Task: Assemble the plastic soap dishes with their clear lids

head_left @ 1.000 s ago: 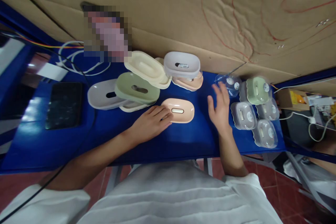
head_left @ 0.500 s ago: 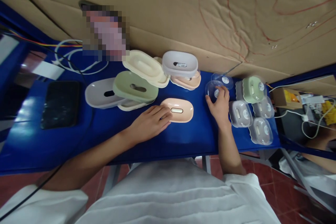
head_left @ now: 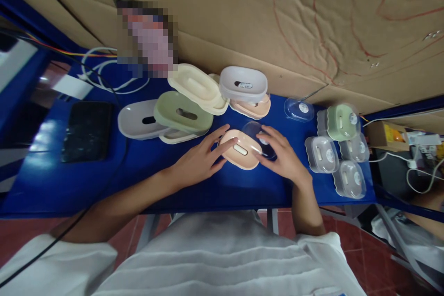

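Since the earlier frame the right hand (head_left: 282, 159) has carried a clear lid (head_left: 261, 141) leftward, fingers pinching it at the right end of the peach tray (head_left: 240, 150), whose long axis runs left-right mid-frame on the bench (head_left: 243, 187), left hand (head_left: 201, 161) spread steadying its left end.

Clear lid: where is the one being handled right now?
In the head view, the clear lid is mid-table in the right hand, against the right end of the peach tray, which the left hand steadies.

— What is on my blue table (head_left: 215, 185) now?

— I see pastel soap dishes (head_left: 183, 113) in the middle, lidded dishes (head_left: 322, 153) at the right, one clear lid (head_left: 299, 109), a dark tablet (head_left: 86, 131) and white cables (head_left: 104, 71) at the left.
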Motion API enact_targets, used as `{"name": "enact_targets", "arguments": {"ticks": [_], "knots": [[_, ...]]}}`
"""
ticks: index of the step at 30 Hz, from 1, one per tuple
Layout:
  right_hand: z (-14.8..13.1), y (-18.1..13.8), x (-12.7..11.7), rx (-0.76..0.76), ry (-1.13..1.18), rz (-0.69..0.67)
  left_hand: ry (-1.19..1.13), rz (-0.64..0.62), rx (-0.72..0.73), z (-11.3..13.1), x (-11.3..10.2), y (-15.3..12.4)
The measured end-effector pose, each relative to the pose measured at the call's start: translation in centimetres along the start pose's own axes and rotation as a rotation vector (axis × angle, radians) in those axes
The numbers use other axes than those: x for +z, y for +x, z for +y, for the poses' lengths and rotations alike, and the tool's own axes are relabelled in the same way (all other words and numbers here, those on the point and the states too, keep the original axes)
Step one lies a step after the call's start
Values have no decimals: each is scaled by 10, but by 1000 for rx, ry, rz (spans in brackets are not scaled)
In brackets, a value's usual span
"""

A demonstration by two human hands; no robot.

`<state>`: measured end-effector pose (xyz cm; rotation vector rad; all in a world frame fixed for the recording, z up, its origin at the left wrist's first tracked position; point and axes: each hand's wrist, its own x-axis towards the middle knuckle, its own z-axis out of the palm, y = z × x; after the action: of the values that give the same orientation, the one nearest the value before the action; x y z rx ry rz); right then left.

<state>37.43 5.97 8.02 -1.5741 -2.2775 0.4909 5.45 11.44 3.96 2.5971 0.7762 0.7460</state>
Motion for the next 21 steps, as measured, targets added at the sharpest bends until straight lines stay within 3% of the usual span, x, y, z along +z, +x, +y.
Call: {"name": "enact_targets", "arguments": {"ticks": [3,7,21], "knots": [[-23,5,16,-141,-12,-57,-12,-8,15,-2,2,0],[-43,10,37,-118,-107,-62,15,-60,55,-4,-2,5],[-52,9,58,-128,-256,12,58,-13,59,-10,-4,5]]}}
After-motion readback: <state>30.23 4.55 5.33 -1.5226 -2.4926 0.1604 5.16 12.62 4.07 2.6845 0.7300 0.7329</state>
